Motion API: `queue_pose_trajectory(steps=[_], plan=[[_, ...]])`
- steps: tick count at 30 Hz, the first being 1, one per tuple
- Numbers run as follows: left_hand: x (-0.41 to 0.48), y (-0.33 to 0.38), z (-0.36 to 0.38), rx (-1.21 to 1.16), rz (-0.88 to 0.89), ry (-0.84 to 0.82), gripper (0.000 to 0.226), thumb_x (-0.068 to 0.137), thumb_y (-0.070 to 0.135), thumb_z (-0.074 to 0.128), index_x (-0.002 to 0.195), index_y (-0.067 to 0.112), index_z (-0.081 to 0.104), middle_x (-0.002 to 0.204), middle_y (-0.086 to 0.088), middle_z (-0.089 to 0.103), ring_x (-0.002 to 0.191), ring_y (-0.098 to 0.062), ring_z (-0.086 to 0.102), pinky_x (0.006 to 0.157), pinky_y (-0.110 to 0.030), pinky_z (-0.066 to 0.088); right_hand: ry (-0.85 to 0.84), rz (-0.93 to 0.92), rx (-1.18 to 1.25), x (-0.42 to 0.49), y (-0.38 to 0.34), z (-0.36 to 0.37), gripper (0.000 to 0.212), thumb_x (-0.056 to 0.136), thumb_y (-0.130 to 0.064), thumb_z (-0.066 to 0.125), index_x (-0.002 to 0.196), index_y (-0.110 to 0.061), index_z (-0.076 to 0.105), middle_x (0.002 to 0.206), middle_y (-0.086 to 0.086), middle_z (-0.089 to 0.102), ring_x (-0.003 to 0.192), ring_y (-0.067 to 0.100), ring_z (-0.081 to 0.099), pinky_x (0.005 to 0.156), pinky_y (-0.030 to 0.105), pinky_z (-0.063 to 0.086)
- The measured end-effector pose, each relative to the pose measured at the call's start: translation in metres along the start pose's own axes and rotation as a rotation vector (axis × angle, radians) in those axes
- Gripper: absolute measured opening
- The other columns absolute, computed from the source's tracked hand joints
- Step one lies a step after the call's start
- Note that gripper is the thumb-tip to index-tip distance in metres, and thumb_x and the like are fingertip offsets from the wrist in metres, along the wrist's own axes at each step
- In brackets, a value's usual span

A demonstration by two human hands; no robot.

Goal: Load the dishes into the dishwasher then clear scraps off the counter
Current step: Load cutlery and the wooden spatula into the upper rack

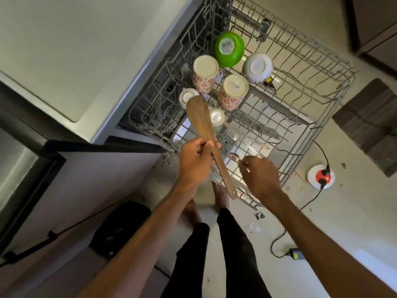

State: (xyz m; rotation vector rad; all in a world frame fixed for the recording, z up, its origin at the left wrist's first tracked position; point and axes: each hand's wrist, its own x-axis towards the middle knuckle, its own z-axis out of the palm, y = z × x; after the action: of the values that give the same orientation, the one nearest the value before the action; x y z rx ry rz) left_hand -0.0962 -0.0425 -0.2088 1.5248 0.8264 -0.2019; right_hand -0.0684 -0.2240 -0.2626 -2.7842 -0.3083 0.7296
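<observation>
My left hand [194, 162] grips a wooden spatula [200, 118] by the middle of its handle, blade up, over the front of the pulled-out dishwasher rack [305, 145]. My right hand [261, 176] pinches a thin metal utensil [241, 159] over the rack's near edge; I cannot tell which utensil it is. Upside down in the rack stand two floral cups [204, 73] [233, 91], a green bowl [228, 49], a white bowl [256, 67] and two small white cups [188, 97] [217, 116].
The counter [64, 57] runs along the left, with a dark cabinet edge [103, 147] below it. A round socket reel [321, 176] and its cable lie on the floor at the right, beside a dark mat [371, 123]. My feet stand below the rack.
</observation>
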Motion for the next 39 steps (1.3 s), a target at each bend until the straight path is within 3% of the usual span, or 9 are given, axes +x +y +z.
queue_pose_trajectory(steps=[3,6,12,17,22,26,33,37,39], plan=[[0.003,0.001,-0.001,-0.017,-0.027,0.022,0.02,0.103,0.014,0.055,0.096,0.022,0.072,0.095,0.002,0.079,0.088,-0.013,0.076,0.077,-0.037,0.063,-0.064,-0.12,-0.211,0.015,-0.01,0.014,0.021,0.105,-0.026,0.051,0.109,-0.014,0.068,0.092,0.01,0.072,0.084,0.034,0.071,0.066,0.034,0.05],[0.004,0.003,0.0,-0.054,-0.046,0.031,0.018,0.103,0.014,0.056,0.1,0.018,0.072,0.096,0.0,0.079,0.089,-0.014,0.076,0.077,-0.037,0.063,-0.084,-0.139,-0.25,0.034,-0.004,0.024,0.015,0.102,-0.021,0.056,0.107,-0.012,0.068,0.089,0.01,0.071,0.078,0.031,0.07,0.063,0.032,0.05],[0.004,0.0,0.005,-0.118,-0.089,0.023,0.019,0.103,0.012,0.055,0.098,0.015,0.073,0.095,-0.005,0.078,0.087,-0.014,0.076,0.078,-0.035,0.063,-0.124,0.034,0.176,0.052,0.013,0.047,0.022,0.098,-0.016,0.054,0.098,-0.011,0.076,0.087,0.01,0.076,0.076,0.029,0.073,0.069,0.041,0.062],[0.006,-0.007,0.005,-0.143,-0.11,0.041,0.018,0.103,0.011,0.054,0.105,0.007,0.072,0.098,-0.005,0.078,0.09,-0.014,0.075,0.077,-0.034,0.063,-0.054,0.065,0.192,0.051,0.002,0.055,0.025,0.099,-0.003,0.051,0.094,-0.005,0.075,0.084,0.015,0.074,0.07,0.033,0.068,0.06,0.029,0.047],[0.009,-0.01,0.003,-0.141,-0.11,0.048,0.019,0.103,0.013,0.055,0.108,0.005,0.072,0.099,-0.003,0.078,0.093,-0.014,0.075,0.08,-0.037,0.063,0.043,-0.014,0.041,0.052,-0.009,0.054,0.025,0.099,0.001,0.054,0.116,-0.005,0.071,0.092,0.017,0.068,0.071,0.032,0.066,0.056,0.034,0.051],[0.012,-0.009,0.002,-0.141,-0.115,0.051,0.02,0.103,0.014,0.055,0.109,0.005,0.072,0.099,-0.003,0.078,0.092,-0.016,0.075,0.081,-0.04,0.063,0.025,-0.104,-0.073,0.051,-0.002,0.053,0.013,0.1,-0.009,0.061,0.107,-0.004,0.07,0.105,0.017,0.063,0.073,0.029,0.066,0.063,0.04,0.059],[0.011,-0.004,0.009,-0.171,-0.125,0.043,0.02,0.103,0.011,0.055,0.11,0.002,0.071,0.099,-0.005,0.078,0.088,-0.014,0.075,0.071,-0.025,0.06,-0.065,-0.192,-0.392,0.056,0.002,0.048,0.012,0.098,-0.012,0.062,0.109,-0.011,0.068,0.093,0.007,0.068,0.07,0.026,0.066,0.063,0.035,0.054],[0.01,-0.005,0.011,-0.159,-0.116,0.034,0.021,0.103,0.012,0.055,0.112,0.002,0.071,0.1,-0.005,0.078,0.087,-0.013,0.075,0.071,-0.026,0.061,-0.124,-0.214,-0.478,0.057,0.001,0.048,0.015,0.101,-0.018,0.057,0.113,-0.013,0.064,0.092,0.005,0.064,0.063,0.019,0.053,0.062,0.033,0.051],[0.01,-0.005,0.01,-0.161,-0.118,0.03,0.02,0.103,0.012,0.056,0.111,0.002,0.071,0.1,-0.005,0.078,0.089,-0.013,0.075,0.073,-0.027,0.061,-0.157,-0.247,-0.527,0.056,0.002,0.047,0.017,0.102,-0.02,0.054,0.117,-0.014,0.06,0.095,0.004,0.064,0.069,0.019,0.058,0.068,0.032,0.049]])
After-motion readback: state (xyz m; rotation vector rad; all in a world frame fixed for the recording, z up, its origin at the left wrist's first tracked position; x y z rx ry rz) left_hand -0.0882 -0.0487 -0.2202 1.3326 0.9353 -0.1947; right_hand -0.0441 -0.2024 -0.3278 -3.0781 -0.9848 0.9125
